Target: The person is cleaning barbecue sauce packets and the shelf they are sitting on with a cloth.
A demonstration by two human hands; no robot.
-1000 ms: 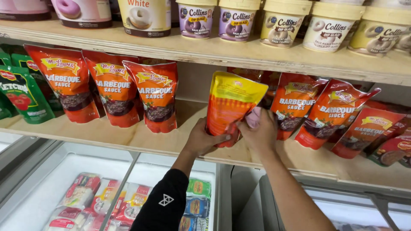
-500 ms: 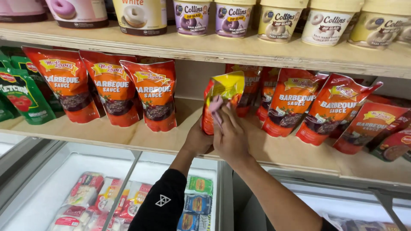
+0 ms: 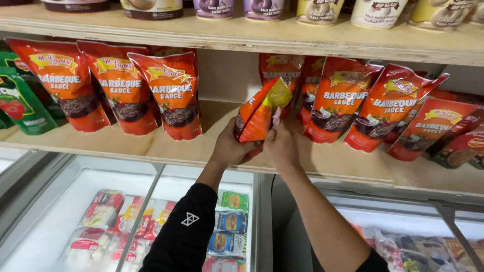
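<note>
Left hand (image 3: 231, 147) wrapped around the base of an orange sauce pouch (image 3: 259, 112), right hand (image 3: 281, 146) pinching its edge, pouch turned sideways above the wooden shelf (image 3: 176, 148). Best squared upright into the gap between the pouch rows, left (image 3: 171, 93) and right (image 3: 338, 103).

The sauce pouch (image 3: 262, 113) is looking like glossy plastic foil, smooth and shining, and the other pouches (image 3: 171, 93) at nine o'clock of it are showing the same finish. The shelf (image 3: 166, 146) is appearing as matt bare wood. The sleeve (image 3: 186, 236) at six o'clock is looking like matt black cloth.
</note>
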